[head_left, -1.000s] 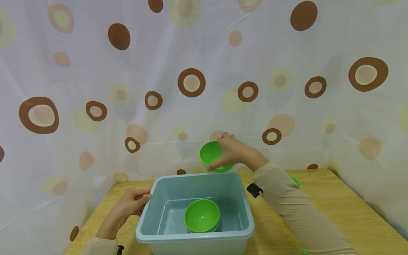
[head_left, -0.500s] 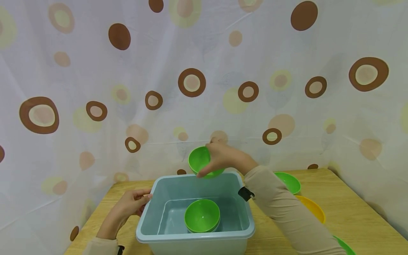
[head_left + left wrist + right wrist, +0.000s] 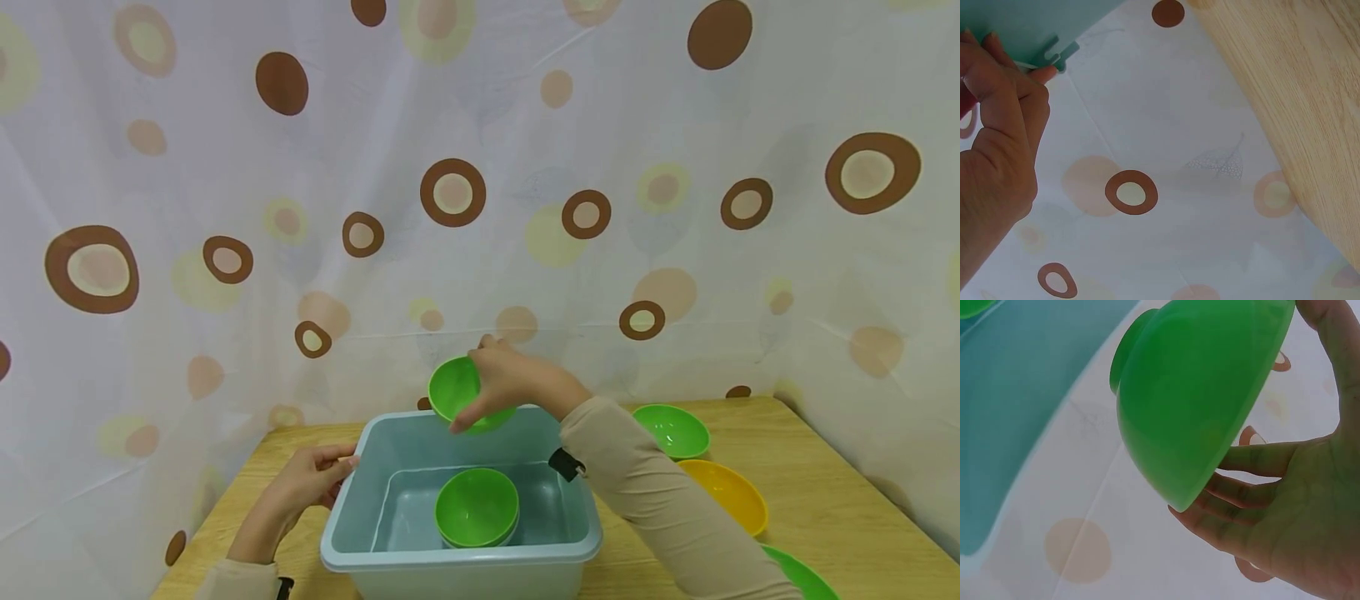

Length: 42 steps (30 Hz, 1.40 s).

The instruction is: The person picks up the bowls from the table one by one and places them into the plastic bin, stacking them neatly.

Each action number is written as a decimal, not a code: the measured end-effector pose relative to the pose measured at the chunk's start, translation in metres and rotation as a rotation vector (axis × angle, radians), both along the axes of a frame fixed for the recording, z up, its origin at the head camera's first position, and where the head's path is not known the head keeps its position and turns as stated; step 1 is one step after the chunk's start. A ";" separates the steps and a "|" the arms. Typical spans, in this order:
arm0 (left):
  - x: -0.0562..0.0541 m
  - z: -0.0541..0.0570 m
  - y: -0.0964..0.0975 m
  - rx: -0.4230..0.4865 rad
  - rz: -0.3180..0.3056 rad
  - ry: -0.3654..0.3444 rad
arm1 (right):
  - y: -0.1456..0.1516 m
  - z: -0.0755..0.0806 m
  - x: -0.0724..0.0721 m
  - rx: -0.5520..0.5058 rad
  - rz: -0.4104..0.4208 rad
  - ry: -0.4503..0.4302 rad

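In the head view a light-blue plastic basin (image 3: pixel 461 554) stands on the wooden table. Inside it sits a green bowl (image 3: pixel 477 507), stacked on another whose rim just shows. My right hand (image 3: pixel 510 379) holds a second green bowl (image 3: pixel 452 388) by its rim, tilted, above the basin's far edge. The right wrist view shows that bowl (image 3: pixel 1191 400) from outside, foot ring to the left, with thumb and fingers at opposite sides of the rim. My left hand (image 3: pixel 311 483) grips the basin's left rim; in the left wrist view its fingers pinch the basin's edge (image 3: pixel 1054 59).
Right of the basin, partly behind the right sleeve, lie a green bowl (image 3: pixel 672 432), a yellow dish (image 3: pixel 727 493) and another green dish (image 3: pixel 801 575) on the wooden table (image 3: pixel 832 492). A patterned curtain (image 3: pixel 480 275) hangs behind the table.
My right hand has brought the held bowl left and lower, over the basin's far edge. The dishes at right have come into sight from behind the sleeve. My left hand stays put.
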<state>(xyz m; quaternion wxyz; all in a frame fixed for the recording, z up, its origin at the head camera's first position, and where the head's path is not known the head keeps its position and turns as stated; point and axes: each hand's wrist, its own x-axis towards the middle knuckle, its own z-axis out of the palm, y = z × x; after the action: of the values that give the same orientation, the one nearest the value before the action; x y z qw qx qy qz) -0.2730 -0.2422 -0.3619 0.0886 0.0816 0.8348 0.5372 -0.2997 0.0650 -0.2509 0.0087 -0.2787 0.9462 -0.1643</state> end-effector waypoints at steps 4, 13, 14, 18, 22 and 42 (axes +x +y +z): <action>0.000 0.001 0.001 -0.004 0.009 0.002 | -0.006 -0.005 0.001 0.028 0.003 -0.011; 0.001 -0.001 -0.001 -0.002 0.007 -0.010 | -0.017 -0.016 0.003 0.074 0.054 -0.044; 0.002 -0.001 -0.001 -0.001 0.010 -0.012 | -0.018 -0.017 0.003 0.077 0.057 -0.052; 0.002 -0.002 -0.003 -0.003 0.001 -0.005 | -0.022 -0.021 0.002 0.110 0.070 -0.078; 0.002 -0.002 -0.004 -0.004 -0.016 0.002 | -0.025 -0.024 0.002 0.146 0.074 -0.106; 0.000 0.001 0.000 -0.023 -0.003 -0.011 | -0.037 -0.043 0.000 0.361 0.052 -0.127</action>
<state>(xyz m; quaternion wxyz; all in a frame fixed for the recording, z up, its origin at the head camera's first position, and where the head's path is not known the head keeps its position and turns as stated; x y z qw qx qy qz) -0.2728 -0.2418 -0.3607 0.0948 0.0787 0.8402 0.5280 -0.2995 0.0284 -0.2936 0.1223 -0.2863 0.9503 -0.0090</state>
